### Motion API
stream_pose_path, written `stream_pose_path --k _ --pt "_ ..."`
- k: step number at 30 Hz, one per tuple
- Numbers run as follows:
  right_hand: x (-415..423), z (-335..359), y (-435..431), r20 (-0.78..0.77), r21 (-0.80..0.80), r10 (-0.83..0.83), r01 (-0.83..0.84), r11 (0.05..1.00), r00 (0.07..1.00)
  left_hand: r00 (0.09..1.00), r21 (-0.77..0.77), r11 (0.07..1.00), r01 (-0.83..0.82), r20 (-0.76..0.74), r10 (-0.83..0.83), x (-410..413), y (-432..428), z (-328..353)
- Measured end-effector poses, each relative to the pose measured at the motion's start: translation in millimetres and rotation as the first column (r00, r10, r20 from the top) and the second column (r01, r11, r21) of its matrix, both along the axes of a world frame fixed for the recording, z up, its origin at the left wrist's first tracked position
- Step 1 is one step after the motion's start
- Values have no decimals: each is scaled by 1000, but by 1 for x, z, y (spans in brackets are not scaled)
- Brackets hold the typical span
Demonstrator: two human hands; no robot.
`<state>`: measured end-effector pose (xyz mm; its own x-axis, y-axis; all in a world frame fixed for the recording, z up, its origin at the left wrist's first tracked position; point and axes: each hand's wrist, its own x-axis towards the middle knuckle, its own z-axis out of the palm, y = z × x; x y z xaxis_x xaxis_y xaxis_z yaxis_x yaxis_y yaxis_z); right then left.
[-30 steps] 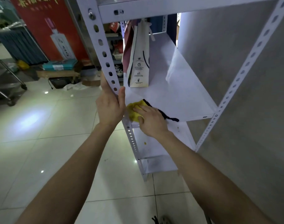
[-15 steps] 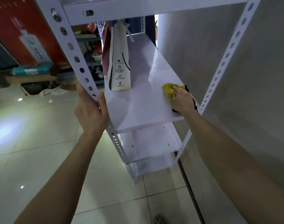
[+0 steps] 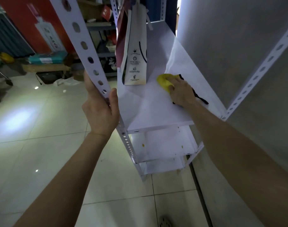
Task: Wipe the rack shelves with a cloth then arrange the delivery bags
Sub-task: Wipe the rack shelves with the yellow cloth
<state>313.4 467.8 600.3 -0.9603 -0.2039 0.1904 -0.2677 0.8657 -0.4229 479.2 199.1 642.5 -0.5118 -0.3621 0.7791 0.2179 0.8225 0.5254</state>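
left grip wraps 1 rack post | 2 delivery bags upright on shelf, long axis vertical, just left of cloth | 1 cloth, yellow, bunched mid-shelf, black tail trailing near-right | right grip curls over cloth, pressing down

A shop's storeroom: slotted metal racks, stacked boxes, tiled floor.

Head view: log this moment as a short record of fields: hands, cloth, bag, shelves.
left hand: grips rack post
right hand: holds yellow cloth down on shelf
bag: white, upright on same shelf, left of cloth, not touching it
lower shelf: few yellowish specks
stage: wiping; bags not yet arranged
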Motion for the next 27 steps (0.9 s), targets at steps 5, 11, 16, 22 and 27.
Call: stream_pose_path --k 5,11,16,22,27 --pt "108 -16 -45 -102 -40 132 -137 990 986 997 -24 997 68 40 -67 5 8 11" --pt "156 -19 -74 -182 83 327 -317 945 927 990 -124 990 72 130 -56 16 2 23" --pt "167 -21 -59 -251 113 301 -281 953 920 984 -107 988 109 149 -93 20 4 29" --pt "194 7 -50 -125 -240 107 -134 962 986 943 -41 977 208 275 -189 40 -6 37" --pt "239 66 -22 -266 -438 -8 -114 892 964 919 22 955 295 267 -290 55 -21 65"
